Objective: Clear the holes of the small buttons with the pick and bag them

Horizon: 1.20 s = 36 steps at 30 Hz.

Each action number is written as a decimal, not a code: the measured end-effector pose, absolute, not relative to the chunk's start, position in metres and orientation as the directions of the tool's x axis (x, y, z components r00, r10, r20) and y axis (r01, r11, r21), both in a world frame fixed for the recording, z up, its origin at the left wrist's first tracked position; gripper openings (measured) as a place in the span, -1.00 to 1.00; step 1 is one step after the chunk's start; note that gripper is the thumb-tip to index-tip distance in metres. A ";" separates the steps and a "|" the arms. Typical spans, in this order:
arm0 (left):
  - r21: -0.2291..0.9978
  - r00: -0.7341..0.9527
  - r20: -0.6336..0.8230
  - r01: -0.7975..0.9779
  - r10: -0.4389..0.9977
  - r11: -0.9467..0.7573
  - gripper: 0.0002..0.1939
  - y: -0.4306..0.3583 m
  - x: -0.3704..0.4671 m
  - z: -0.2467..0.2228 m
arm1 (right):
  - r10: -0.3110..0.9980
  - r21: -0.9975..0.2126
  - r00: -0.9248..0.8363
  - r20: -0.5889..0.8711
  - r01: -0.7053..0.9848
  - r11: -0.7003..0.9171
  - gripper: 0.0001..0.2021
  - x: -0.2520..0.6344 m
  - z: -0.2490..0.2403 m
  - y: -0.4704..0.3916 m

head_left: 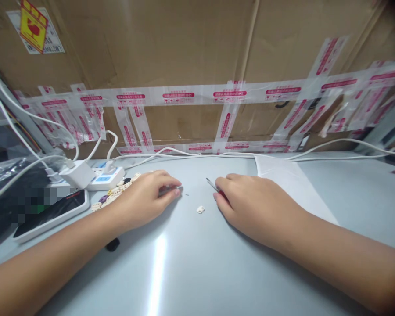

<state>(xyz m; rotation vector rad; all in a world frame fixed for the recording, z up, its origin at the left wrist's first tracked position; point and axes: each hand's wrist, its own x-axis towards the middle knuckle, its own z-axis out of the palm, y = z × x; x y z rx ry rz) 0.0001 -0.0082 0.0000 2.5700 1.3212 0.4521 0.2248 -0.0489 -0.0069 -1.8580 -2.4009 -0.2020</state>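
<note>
My left hand (pixel 148 195) rests on the grey tabletop, thumb and fingers bent toward each other; a greyish thing shows between them, too hidden to name. My right hand (pixel 253 204) is closed around a slim pointed metal tool (pixel 212 184), its tip pointing left and away from me. Between the hands lies a small cream-white piece with holes (pixel 200 210), touched by neither. A tiny grey sliver (pixel 187 195) sits just right of my left fingertips. Several similar cream pieces (pixel 115 195), with a purple one (pixel 103 199) among them, are piled behind my left wrist, partly hidden.
At the left are a phone-like device with a white frame (pixel 84 202), a white power strip (pixel 107 180) and a charger (pixel 77 174). White cables (pixel 171 151) run along the back, before a taped cardboard box (pixel 191 48). A white sheet (pixel 286 180) lies under my right forearm. A black object (pixel 112 245) sits near my left forearm.
</note>
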 end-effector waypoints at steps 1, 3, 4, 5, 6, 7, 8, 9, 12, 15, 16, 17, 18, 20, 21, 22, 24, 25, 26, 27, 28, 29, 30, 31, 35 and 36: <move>0.326 0.565 0.192 0.734 0.802 -0.595 -0.70 -0.008 0.000 -0.001 | 0.948 0.057 -0.259 0.184 0.966 0.253 -0.82 0.225 -0.007 -0.049; 0.316 0.608 0.235 0.690 0.759 -0.651 -0.69 -0.010 0.002 -0.003 | 0.912 0.043 -0.320 0.257 0.947 0.319 -0.85 0.224 -0.007 -0.051; 0.304 0.630 0.252 0.670 0.735 -0.678 -0.70 -0.011 0.003 -0.004 | 0.881 0.016 -0.372 0.292 0.923 0.385 -0.85 0.223 -0.007 -0.052; 0.288 0.649 0.265 0.653 0.713 -0.701 -0.71 -0.012 0.003 -0.005 | 0.846 -0.021 -0.429 0.317 0.888 0.458 -0.85 0.222 -0.008 -0.053; 0.273 0.665 0.273 0.639 0.695 -0.719 -0.71 -0.013 0.004 -0.006 | 0.812 -0.060 -0.482 0.330 0.847 0.528 -0.84 0.220 -0.009 -0.054; 0.259 0.678 0.275 0.630 0.681 -0.732 -0.72 -0.013 0.004 -0.007 | 0.785 -0.096 -0.525 0.328 0.808 0.581 -0.83 0.219 -0.010 -0.055; 0.248 0.687 0.273 0.626 0.674 -0.739 -0.72 -0.014 0.005 -0.007 | 0.770 -0.123 -0.554 0.316 0.781 0.612 -0.82 0.218 -0.011 -0.055; 0.240 0.690 0.272 0.627 0.671 -0.741 -0.72 -0.014 0.005 -0.008 | 0.765 -0.139 -0.572 0.298 0.766 0.627 -0.82 0.216 -0.012 -0.056; 0.231 0.675 0.271 0.647 0.686 -0.727 -0.73 -0.014 0.006 -0.008 | 0.768 -0.143 -0.588 0.254 0.762 0.631 -0.80 0.214 -0.014 -0.055; 0.240 0.645 0.254 0.680 0.721 -0.693 -0.75 -0.013 0.010 -0.006 | 0.785 -0.132 -0.575 0.232 0.781 0.611 -0.80 0.214 -0.014 -0.055; 0.247 0.634 0.246 0.690 0.733 -0.680 -0.76 -0.013 0.011 -0.005 | 0.791 -0.127 -0.569 0.225 0.788 0.602 -0.81 0.214 -0.014 -0.055; 0.256 0.624 0.237 0.699 0.744 -0.668 -0.77 -0.013 0.013 -0.004 | 0.797 -0.122 -0.563 0.219 0.795 0.595 -0.81 0.214 -0.014 -0.055; 0.264 0.614 0.230 0.708 0.755 -0.655 -0.78 -0.012 0.015 -0.004 | 0.802 -0.117 -0.557 0.214 0.801 0.587 -0.82 0.214 -0.014 -0.055; 0.282 0.598 0.211 0.720 0.773 -0.634 -0.79 -0.011 0.018 -0.003 | 0.814 -0.115 -0.543 0.206 0.813 0.571 -0.83 0.214 -0.014 -0.056; 0.291 0.593 0.200 0.725 0.780 -0.625 -0.80 -0.011 0.019 -0.003 | 0.820 -0.122 -0.534 0.207 0.817 0.563 -0.83 0.213 -0.014 -0.056; 0.297 0.587 0.189 0.730 0.787 -0.615 -0.80 -0.010 0.020 -0.003 | 0.828 -0.135 -0.519 0.214 0.823 0.551 -0.83 0.213 -0.014 -0.056; 0.296 0.580 0.164 0.742 0.798 -0.601 -0.80 -0.010 0.021 -0.003 | 0.850 -0.183 -0.471 0.237 0.837 0.515 -0.84 0.212 -0.012 -0.055; 0.286 0.579 0.150 0.751 0.802 -0.595 -0.80 -0.011 0.021 -0.003 | 0.863 -0.214 -0.439 0.251 0.844 0.491 -0.84 0.212 -0.010 -0.055; 0.271 0.577 0.133 0.761 0.806 -0.589 -0.79 -0.011 0.022 -0.002 | 0.874 -0.248 -0.406 0.265 0.848 0.469 -0.84 0.212 -0.009 -0.054; 0.252 0.575 0.115 0.772 0.810 -0.584 -0.78 -0.012 0.022 -0.001 | 0.882 -0.282 -0.378 0.281 0.846 0.452 -0.84 0.212 -0.008 -0.053; 0.232 0.576 0.095 0.780 0.812 -0.581 -0.78 -0.013 0.022 0.000 | 0.885 -0.319 -0.357 0.299 0.837 0.445 -0.85 0.213 -0.007 -0.053; 0.208 0.578 0.077 0.787 0.812 -0.580 -0.77 -0.015 0.023 0.000 | 0.884 -0.354 -0.342 0.320 0.822 0.446 -0.86 0.213 -0.006 -0.053; 0.181 0.582 0.060 0.793 0.811 -0.582 -0.76 -0.016 0.023 0.001 | 0.881 -0.386 -0.331 0.339 0.805 0.451 -0.87 0.214 -0.006 -0.052; 0.151 0.590 0.044 0.794 0.806 -0.589 -0.76 -0.018 0.023 0.002 | 0.876 -0.414 -0.323 0.357 0.786 0.459 -0.87 0.215 -0.005 -0.053; 0.024 0.636 -0.001 0.771 0.771 -0.636 -0.74 -0.024 0.022 0.004 | 0.866 -0.488 -0.299 0.402 0.730 0.479 -0.86 0.216 -0.006 -0.054; -0.010 0.651 -0.007 0.759 0.759 -0.652 -0.72 -0.025 0.022 0.005 | 0.863 -0.500 -0.296 0.410 0.719 0.483 -0.85 0.216 -0.005 -0.055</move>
